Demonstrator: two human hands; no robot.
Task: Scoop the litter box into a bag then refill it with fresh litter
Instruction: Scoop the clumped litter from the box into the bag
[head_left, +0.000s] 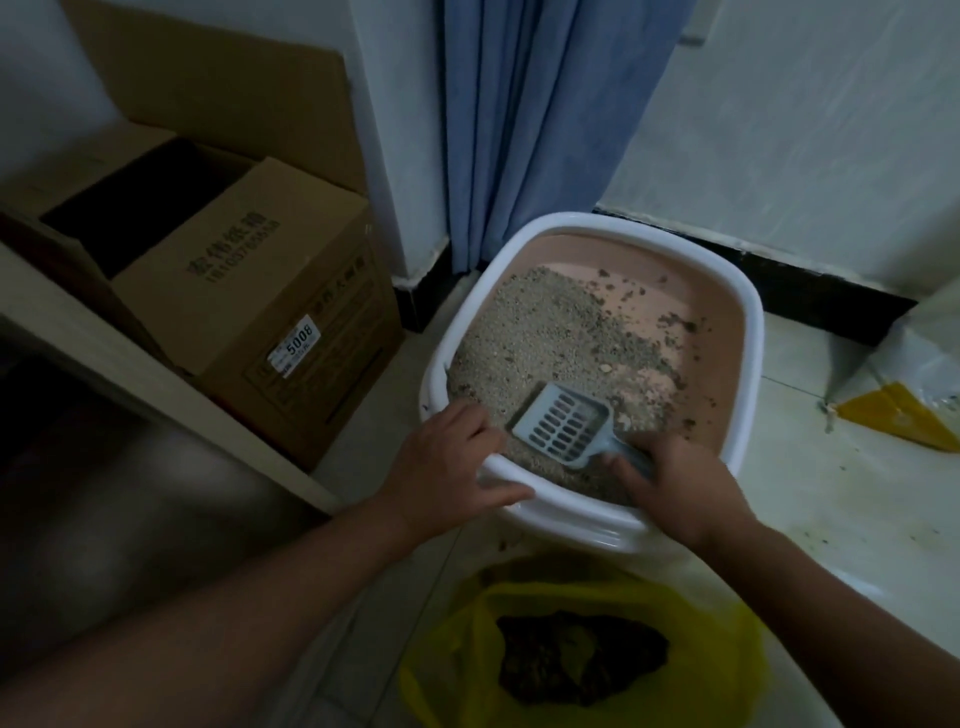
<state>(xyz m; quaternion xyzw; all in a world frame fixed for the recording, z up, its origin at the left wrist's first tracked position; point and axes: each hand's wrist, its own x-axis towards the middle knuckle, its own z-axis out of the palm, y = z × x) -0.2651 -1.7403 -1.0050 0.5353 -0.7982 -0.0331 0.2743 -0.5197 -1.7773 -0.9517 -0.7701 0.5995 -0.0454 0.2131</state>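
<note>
1. Beside the litter box, two cardboard boxes stand left, a blue curtain behind, one yellow bag of dark scoopings nearest.
2. Right hand grips one grey scoop, its basket on the litter.
3. Left hand curls over the box's near rim, holding it.
</note>
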